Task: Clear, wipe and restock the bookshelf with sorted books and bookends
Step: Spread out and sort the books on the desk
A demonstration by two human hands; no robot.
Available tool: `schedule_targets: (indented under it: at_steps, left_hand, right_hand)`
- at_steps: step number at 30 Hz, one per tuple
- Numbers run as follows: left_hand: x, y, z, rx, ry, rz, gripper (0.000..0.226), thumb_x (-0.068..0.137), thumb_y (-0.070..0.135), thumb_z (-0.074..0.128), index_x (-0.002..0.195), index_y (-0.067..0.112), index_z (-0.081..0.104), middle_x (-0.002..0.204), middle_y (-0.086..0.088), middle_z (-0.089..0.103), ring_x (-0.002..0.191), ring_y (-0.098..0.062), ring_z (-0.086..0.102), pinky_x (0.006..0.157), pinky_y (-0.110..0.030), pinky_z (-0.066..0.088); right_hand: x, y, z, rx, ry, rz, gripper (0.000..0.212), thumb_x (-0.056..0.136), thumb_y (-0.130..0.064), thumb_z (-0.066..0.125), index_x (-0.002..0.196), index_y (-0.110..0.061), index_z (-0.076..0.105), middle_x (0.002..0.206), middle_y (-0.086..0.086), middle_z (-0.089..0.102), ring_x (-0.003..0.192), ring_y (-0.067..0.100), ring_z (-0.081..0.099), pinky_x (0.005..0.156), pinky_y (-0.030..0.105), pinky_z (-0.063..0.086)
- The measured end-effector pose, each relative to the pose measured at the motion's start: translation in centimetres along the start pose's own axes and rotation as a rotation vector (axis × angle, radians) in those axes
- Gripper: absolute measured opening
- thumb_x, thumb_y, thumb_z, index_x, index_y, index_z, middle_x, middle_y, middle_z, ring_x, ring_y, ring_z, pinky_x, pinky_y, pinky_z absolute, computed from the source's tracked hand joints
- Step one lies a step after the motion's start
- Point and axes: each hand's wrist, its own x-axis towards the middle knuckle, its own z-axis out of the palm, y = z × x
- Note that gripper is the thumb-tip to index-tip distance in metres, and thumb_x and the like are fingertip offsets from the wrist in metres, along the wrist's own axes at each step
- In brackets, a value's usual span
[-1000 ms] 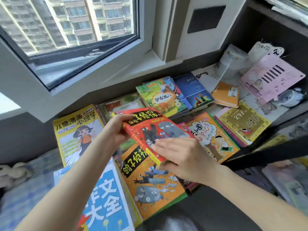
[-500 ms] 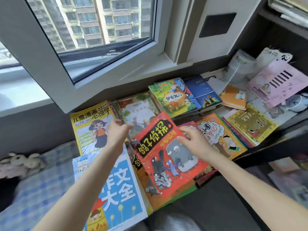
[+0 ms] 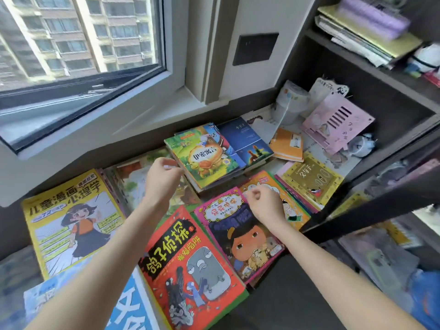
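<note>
1. The bookshelf (image 3: 371,91) fills the right of the frame. Its upper shelf holds stacked papers, so I judge the clearing unfinished.
2. The dark ledge (image 3: 273,294) below the window, centre frame, serves as the sorting surface. Books lie flat with covers up, presumably so titles can be read and grouped.
3. The yellow comic book (image 3: 71,222), lower left, is the largest format and sits at the spread's left edge.
4. The red detective book (image 3: 190,270), lower centre, lies on top of other books, with the pink book (image 3: 238,229) just beside it.
5. The green fable book (image 3: 202,158), centre, tops a small stack.
6. The pink bookend (image 3: 338,122), upper right, leans among loose items, seemingly set aside until restocking.
7. The left hand (image 3: 162,179) hovers just beside the green stack, fingers curled, with nothing visible in it. The right hand (image 3: 264,201) is curled over the pink book's upper corner. I cannot tell whether it pinches that corner.
</note>
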Motion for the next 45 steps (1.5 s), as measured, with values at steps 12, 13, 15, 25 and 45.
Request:
schedule_targets:
  at_steps: [12, 13, 15, 25, 45]
  left_hand:
    - [5.5, 1.8, 8.4, 0.014, -0.131, -0.07, 0.019, 0.087, 0.006, 0.057, 0.104, 0.015, 0.057, 0.094, -0.006, 0.066, 0.085, -0.022, 0.061, 0.081, -0.037, 0.05]
    - [6.0, 1.8, 8.8, 0.025, -0.142, -0.07, 0.019, 0.087, 0.006, 0.057, 0.104, 0.015, 0.057, 0.094, -0.004, 0.066, 0.088, -0.023, 0.062, 0.084, -0.039, 0.05]
    - [6.9, 1.8, 9.6, 0.042, -0.157, -0.075, 0.018, 0.088, 0.008, 0.056, 0.104, 0.016, 0.057, 0.092, -0.002, 0.065, 0.087, -0.023, 0.063, 0.085, -0.043, 0.051]
    - [10.2, 0.7, 10.9, 0.044, -0.167, -0.134, 0.014, 0.088, 0.009, 0.056, 0.098, 0.017, 0.061, 0.093, -0.002, 0.066, 0.08, -0.025, 0.062, 0.083, -0.044, 0.053]
    - [11.2, 2.1, 10.5, 0.029, -0.12, -0.116, 0.012, 0.093, 0.005, 0.053, 0.098, 0.011, 0.062, 0.095, -0.004, 0.065, 0.072, -0.015, 0.06, 0.072, -0.034, 0.052]
  right_hand:
    - [15.4, 13.1, -0.7, -0.842, -0.118, 0.076, 0.068, 0.091, -0.01, 0.053, 0.149, -0.027, 0.025, 0.149, 0.013, 0.034, 0.133, 0.032, 0.036, 0.107, 0.042, 0.035]
    - [16.7, 13.3, -1.0, -0.896, -0.195, -0.016, 0.077, 0.087, -0.008, 0.056, 0.151, -0.028, 0.018, 0.156, 0.01, 0.023, 0.141, 0.031, 0.024, 0.115, 0.045, 0.025]
    - [19.1, 13.3, -1.8, -0.949, -0.378, -0.156, 0.086, 0.082, -0.013, 0.062, 0.152, -0.028, 0.014, 0.159, 0.004, 0.017, 0.146, 0.025, 0.014, 0.119, 0.047, 0.014]
    - [23.8, 14.2, -4.1, -0.853, -0.56, -0.253, 0.044, 0.09, -0.004, 0.047, 0.125, -0.026, 0.06, 0.124, 0.005, 0.058, 0.114, 0.026, 0.054, 0.091, 0.038, 0.049]
    - [28.5, 7.5, -6.6, 0.142, 0.37, 0.266, 0.055, 0.09, -0.048, 0.057, 0.129, -0.01, 0.051, 0.123, 0.009, 0.061, 0.11, 0.032, 0.058, 0.089, 0.039, 0.046]
